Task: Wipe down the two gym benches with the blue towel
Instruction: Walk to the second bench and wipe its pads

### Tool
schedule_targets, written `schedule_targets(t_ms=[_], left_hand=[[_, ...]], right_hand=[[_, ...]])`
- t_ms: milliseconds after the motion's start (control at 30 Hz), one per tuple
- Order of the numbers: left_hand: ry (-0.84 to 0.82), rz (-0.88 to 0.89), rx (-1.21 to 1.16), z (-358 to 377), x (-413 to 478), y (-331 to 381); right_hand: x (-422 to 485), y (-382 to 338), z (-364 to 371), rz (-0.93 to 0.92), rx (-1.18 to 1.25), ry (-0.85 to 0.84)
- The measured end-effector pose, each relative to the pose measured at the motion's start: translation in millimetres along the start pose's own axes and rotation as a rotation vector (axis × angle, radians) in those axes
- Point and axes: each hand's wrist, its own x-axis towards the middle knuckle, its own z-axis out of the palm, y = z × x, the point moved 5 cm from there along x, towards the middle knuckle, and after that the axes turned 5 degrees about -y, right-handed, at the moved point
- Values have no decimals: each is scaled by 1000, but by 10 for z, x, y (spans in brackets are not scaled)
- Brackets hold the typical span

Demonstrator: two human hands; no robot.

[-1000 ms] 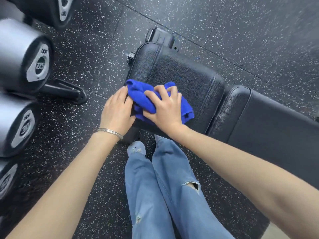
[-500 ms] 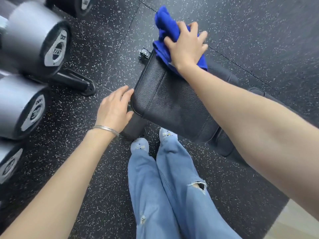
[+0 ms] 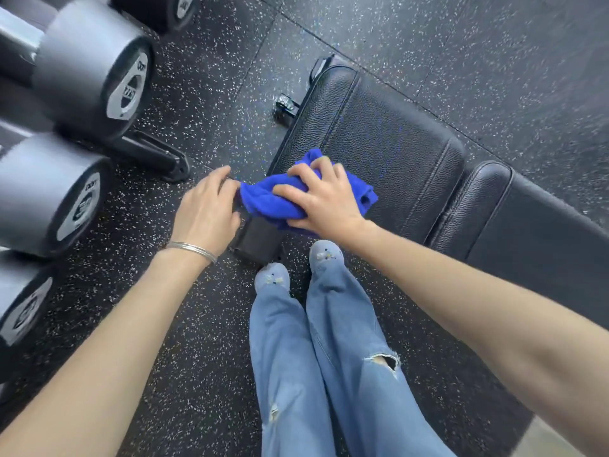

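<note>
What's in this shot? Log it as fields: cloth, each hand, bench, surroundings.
cloth: blue towel, bunched, on the near corner of the seat pad
right: right hand grips the towel and presses it onto the pad
left: left hand beside the towel at the pad's edge; grip unclear
bench: black; back pad adjoins the seat pad
around: dumbbells to the left, speckled floor

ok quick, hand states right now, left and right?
Left hand: open, holds nothing, rests at the near corner of the bench beside the blue towel.
Right hand: closed on the blue towel, pressing it on the bench.
</note>
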Motion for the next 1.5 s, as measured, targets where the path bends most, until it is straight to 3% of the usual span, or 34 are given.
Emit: schedule_targets(t_ms=[67, 167, 233, 367, 500, 633, 833, 1100, 1333, 1500], left_hand=[[1, 13, -2, 23, -39, 9], [23, 24, -32, -5, -42, 27], [28, 33, -41, -33, -33, 45], [42, 69, -20, -103, 3, 86], [44, 100, 13, -131, 71, 145], [14, 154, 21, -100, 152, 336], [-18, 219, 43, 11, 298, 677], [3, 162, 26, 50, 488, 871], [-26, 115, 28, -33, 630, 995], [-82, 63, 30, -109, 807, 1073]], right_hand=[[130, 227, -81, 143, 4, 11], [337, 565, -155, 691, 170, 91], [430, 519, -165, 871, 231, 136], [263, 143, -57, 612, 106, 60], [-300, 100, 22, 251, 66, 141], [-1084, 401, 199, 144, 34, 80], [-1756, 814, 241, 333, 88, 0], [-1210, 758, 11, 443, 138, 121], [-550, 1572, -191, 682, 183, 64], [-985, 2382, -178, 1124, 339, 124]])
